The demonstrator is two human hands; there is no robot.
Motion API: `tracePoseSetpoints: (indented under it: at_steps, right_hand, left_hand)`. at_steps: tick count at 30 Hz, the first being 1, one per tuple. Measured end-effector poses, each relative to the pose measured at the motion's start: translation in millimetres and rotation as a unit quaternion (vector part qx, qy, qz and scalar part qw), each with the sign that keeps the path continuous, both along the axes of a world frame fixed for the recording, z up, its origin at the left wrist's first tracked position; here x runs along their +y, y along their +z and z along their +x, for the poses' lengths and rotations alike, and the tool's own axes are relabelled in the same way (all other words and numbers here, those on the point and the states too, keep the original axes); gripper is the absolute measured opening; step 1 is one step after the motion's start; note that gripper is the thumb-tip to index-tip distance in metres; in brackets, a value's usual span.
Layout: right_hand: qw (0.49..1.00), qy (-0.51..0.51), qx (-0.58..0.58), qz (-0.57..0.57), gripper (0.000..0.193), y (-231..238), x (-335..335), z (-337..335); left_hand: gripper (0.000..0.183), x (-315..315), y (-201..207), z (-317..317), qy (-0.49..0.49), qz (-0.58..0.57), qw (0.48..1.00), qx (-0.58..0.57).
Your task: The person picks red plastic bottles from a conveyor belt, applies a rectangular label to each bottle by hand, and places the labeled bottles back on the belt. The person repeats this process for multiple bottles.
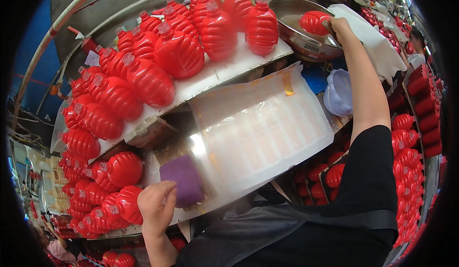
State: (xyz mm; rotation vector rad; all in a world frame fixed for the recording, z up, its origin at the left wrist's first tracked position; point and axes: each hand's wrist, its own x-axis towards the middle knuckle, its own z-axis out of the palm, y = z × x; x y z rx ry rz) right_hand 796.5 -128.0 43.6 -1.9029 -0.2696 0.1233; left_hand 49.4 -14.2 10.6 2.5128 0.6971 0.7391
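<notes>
In my right hand (337, 30) is a red ribbed plastic bottle (313, 22), held on its side over the liquid in a wide metal basin (306, 51); my fingertips are partly hidden. My left hand (157, 201) hovers at the lower left, its fingers loosely curled with nothing visible in them. Just right of it lies a folded purple cloth or pad (182, 181). Close on its other side is a red bottle (129, 204). Between my arms stretches a white translucent sheet (263, 135), taped in places, over the worktop.
Many red bottles with clear necks stand crowded on a raised white shelf (224, 71). A lavender plastic bowl (338, 92) sits beside my right forearm. White paper (370, 33) lies past the basin. More red bottles (406, 171) are stacked at the right. Other people appear at both far edges.
</notes>
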Motion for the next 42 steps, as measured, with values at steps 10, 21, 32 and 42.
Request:
tracePoseSetpoints:
  at_steps: [10,21,32,42]
  right_hand:
    - [0.847,0.073,-0.263,-0.456,0.049,7,7,-6]
    - [0.998,0.023,-0.05,-0.021,0.026,-6,4,-10]
    - [0.928,0.093,-0.327,-0.15,0.029,129,-53,-97]
    - [0.791,0.547,-0.228,-0.15,0.021,86,44,-441]
  left_hand:
    - [0.015,9,-18,-18,0.064,-0.056,0.996,0.031]
    - [0.013,-2,-6,-8,-0.008,-0.034,0.999,0.012]
    - [0.016,7,-4,-6,-0.089,0.003,0.996,-0.014]
    - [0.069,-15,2,33,-0.037,0.119,0.982,-0.139]
